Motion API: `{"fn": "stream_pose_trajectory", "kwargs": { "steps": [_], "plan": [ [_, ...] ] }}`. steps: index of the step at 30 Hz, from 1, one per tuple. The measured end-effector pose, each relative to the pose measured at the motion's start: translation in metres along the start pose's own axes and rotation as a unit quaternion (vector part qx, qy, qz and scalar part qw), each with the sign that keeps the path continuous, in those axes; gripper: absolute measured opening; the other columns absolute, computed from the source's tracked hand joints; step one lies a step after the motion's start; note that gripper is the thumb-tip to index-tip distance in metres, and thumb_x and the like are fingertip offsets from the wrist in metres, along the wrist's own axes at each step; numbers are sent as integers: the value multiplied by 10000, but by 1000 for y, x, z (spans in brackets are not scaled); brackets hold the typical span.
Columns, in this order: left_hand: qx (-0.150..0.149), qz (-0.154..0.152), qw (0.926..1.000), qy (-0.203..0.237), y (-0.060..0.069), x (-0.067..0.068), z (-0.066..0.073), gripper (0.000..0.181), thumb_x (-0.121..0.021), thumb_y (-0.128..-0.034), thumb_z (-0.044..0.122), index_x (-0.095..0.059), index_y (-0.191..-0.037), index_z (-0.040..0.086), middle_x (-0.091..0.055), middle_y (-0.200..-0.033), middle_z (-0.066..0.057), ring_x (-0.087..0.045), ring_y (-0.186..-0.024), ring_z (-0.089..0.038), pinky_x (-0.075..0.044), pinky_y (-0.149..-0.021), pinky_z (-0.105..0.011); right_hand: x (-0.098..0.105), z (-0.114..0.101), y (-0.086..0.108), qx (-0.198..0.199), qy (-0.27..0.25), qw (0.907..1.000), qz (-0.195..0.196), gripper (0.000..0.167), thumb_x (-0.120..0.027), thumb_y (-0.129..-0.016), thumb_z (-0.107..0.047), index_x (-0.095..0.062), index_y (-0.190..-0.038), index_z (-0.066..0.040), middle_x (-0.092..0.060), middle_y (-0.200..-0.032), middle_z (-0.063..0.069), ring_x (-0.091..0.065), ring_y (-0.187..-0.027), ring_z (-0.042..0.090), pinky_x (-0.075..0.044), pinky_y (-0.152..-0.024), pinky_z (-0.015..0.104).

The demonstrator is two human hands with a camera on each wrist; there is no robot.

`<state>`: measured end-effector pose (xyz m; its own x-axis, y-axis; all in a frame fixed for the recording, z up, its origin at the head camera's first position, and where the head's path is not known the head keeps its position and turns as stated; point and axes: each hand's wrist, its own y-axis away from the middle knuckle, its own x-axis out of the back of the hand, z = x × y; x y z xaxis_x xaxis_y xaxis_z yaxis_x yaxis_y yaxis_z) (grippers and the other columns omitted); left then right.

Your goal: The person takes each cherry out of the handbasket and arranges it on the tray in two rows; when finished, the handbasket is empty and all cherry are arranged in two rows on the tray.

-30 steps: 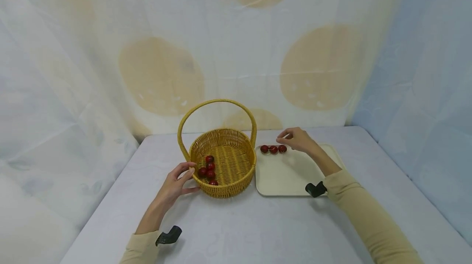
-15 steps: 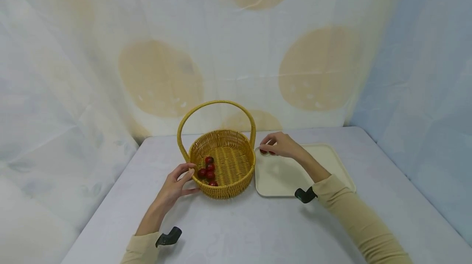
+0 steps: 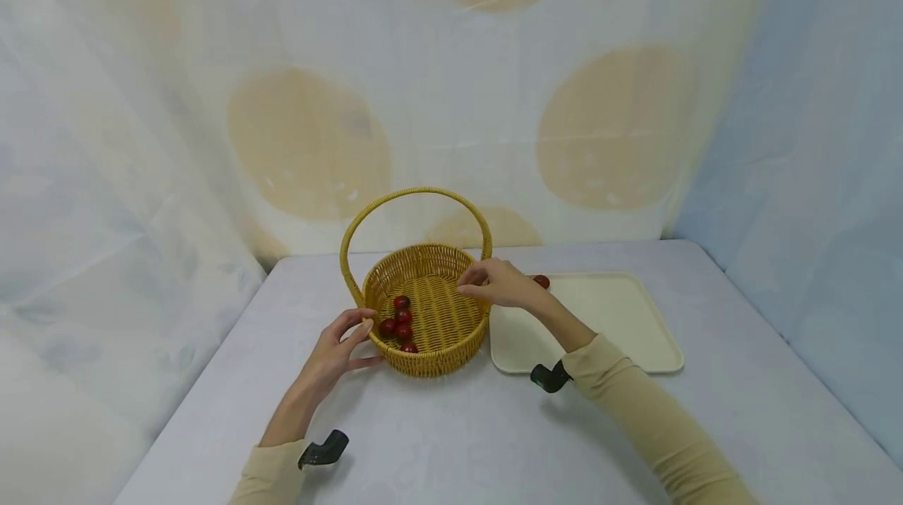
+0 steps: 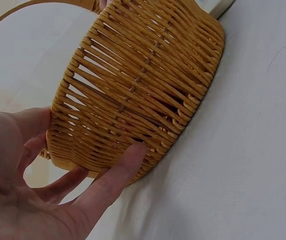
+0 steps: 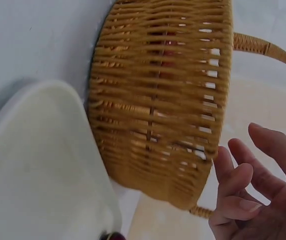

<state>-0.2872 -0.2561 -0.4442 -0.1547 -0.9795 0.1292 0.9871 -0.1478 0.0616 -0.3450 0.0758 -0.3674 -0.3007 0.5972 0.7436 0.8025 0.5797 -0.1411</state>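
In the head view a round yellow wicker basket (image 3: pixel 455 305) with a tall arched handle stands on the table. Several small, dark red, cherry-like fruits (image 3: pixel 403 317) lie at its left inside. My left hand (image 3: pixel 334 352) grips the basket's left rim, one finger touching the outer wall in the left wrist view. Over the right rim, my right hand (image 3: pixel 499 285) reaches inward with bent fingers. Its fingers (image 5: pixel 270 142) show beside the rim in the right wrist view; no fruit is visible between them, and part of the grasp is hidden. One fruit (image 3: pixel 542 281) lies on the cream tray (image 3: pixel 600 325).
The tray stands close against the basket's right side. The white tabletop (image 3: pixel 451 434) runs to a patterned curtain (image 3: pixel 458 97) behind. In the right wrist view, a dark red fruit (image 5: pixel 113 236) shows at the tray's edge.
My right hand has moved left, first from the tray's right fruit to its left one, then to over the basket rim. My left hand keeps its place on the rim.
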Motion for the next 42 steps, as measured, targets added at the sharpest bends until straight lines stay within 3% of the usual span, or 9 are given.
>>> {"fn": "stream_pose_trajectory", "kwargs": {
  "steps": [3, 5, 8, 12, 17, 21, 26, 35, 42],
  "plan": [
    [-9, -3, 10000, -5, 0, 0, 0, 544, -602, -959, 409, -454, -1382, 101, -368, -1494, -85, -459, -1319, -394, -600, -847, -511, -9, -3, -7, -31, 11, 10000, -29, 215, -641, -959, -290, -706, -1086, -129, -728, -1011, 25, -657, -918, 149, -557, -847, 352],
    [-13, 1, 10000, 2, 0, 0, 0, 544, -604, -956, 414, -458, -1379, 104, -371, -1491, -83, -460, -1318, -391, -600, -847, -508, -14, -6, -10, -32, -43, 9999, -95, 219, -642, -958, -298, -702, -1090, -133, -726, -1023, 34, -665, -941, 163, -562, -872, 390],
    [-4, 0, 10000, 19, -1, 0, -1, 541, -606, -953, 418, -464, -1373, 108, -371, -1491, -80, -461, -1316, -387, -599, -850, -512, -22, -9, -14, 7, -108, 9998, -183, 227, -644, -956, -298, -705, -1092, -128, -725, -1041, 65, -672, -938, 169, -571, -828, 339],
    [26, -13, 10000, 50, 0, 0, -2, 544, -603, -957, 414, -456, -1378, 102, -366, -1495, -85, -460, -1315, -387, -593, -859, -524, -31, -10, -17, -12, -175, 9995, -279, 232, -652, -950, -296, -709, -1085, -116, -728, -1026, 88, -670, -810, 146, -553, -650, 230],
    [25, 11, 10000, 61, -1, 0, -1, 542, -609, -949, 424, -465, -1370, 114, -367, -1490, -78, -465, -1307, -380, -597, -851, -517, -38, -12, -23, -1, -254, 9987, -436, 213, -666, -941, -294, -715, -1061, -125, -733, -1022, 81, -699, -816, 297, -541, -609, 221],
    [32, 28, 10000, 60, -2, -1, 0, 497, -606, -956, 411, -486, -1351, 135, -374, -1482, -68, -469, -1301, -372, -600, -845, -515, -45, -11, -29, 69, -264, 9981, -550, 207, -679, -932, -294, -720, -1059, -135, -730, -1037, 56, -695, -905, 309, -556, -650, 245],
    [63, -12, 10000, 62, -2, -4, -1, 435, -566, -996, 342, -477, -1362, 124, -370, -1490, -75, -467, -1307, -378, -587, -865, -539, -56, -7, -35, 58, -90, 9979, -638, 261, -680, -930, -307, -710, -1106, -117, -721, -1060, 25, -658, -985, 172, -558, -750, 251],
    [41, -74, 9999, 74, -2, -5, 1, 435, -549, -1009, 316, -457, -1381, 110, -354, -1500, -86, -448, -1324, -398, -584, -871, -541, -71, -12, -45, 157, -220, 9954, -919, 298, -691, -925, -236, -686, -1190, -99, -716, -1081, 65, -651, -1018, 247, -563, -869, 360],
    [46, -48, 10000, 51, -2, -2, -1, 435, -542, -1014, 309, -447, -1386, 105, -354, -1506, -84, -459, -1315, -393, -581, -872, -547, -82, -19, -55, 458, -118, 9924, -1136, 308, -703, -911, -159, -674, -1209, -87, -723, -1101, 85, -642, -1074, 226, -543, -926, 334]
  ]
}}
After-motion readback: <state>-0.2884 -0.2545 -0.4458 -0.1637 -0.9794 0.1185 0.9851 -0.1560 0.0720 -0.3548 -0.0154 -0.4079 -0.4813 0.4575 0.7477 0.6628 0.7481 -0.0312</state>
